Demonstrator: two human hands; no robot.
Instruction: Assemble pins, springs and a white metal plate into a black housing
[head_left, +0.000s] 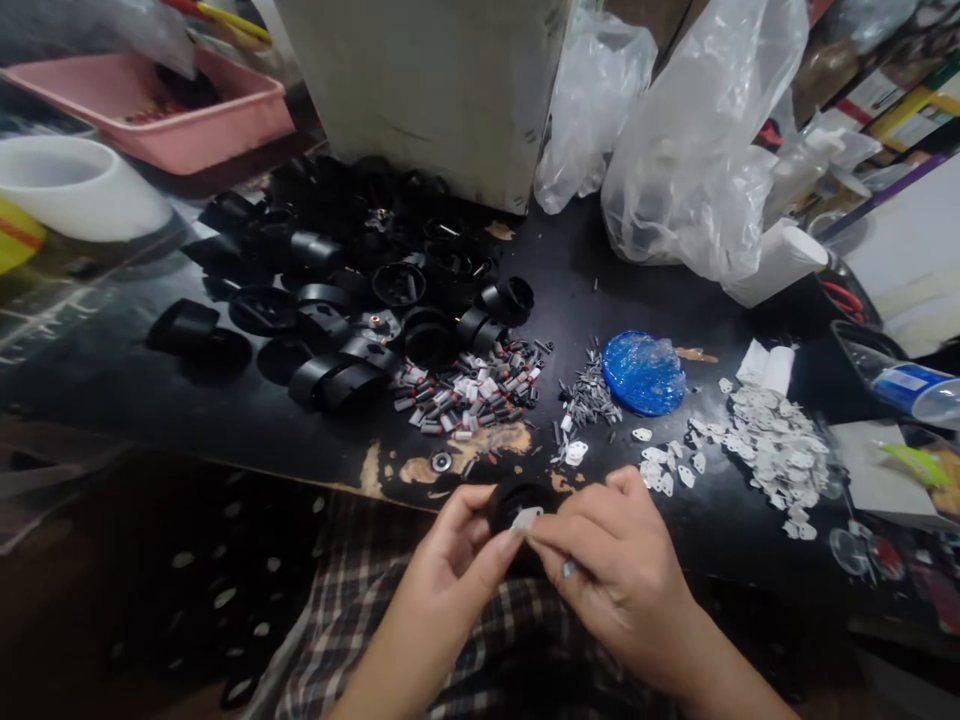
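Head view: both hands work at the near counter (pixel 262 420) edge, above the lap.
Left hand (pixel 457 545): fingers closed, pinching a black round part (pixel 517 497).
Right hand (pixel 611 560): fingers closed, pressing a small white piece (pixel 525 518) onto that part.
Progress: judged partway; one part in hand.
Remaining: heap of black parts (pixel 352 290), red-tipped pins (pixel 469 390), white pieces (pixel 772 450) well apart from the hands.

Black round part (pixel 517 497) mostly hidden behind fingers (pixel 491 550); water bottle (pixel 911 388) cut off at right edge.

A worn black table (pixel 247 425) bears black housings (pixel 352 290), blue lid (pixel 643 373), white tabs (pixel 772 445).
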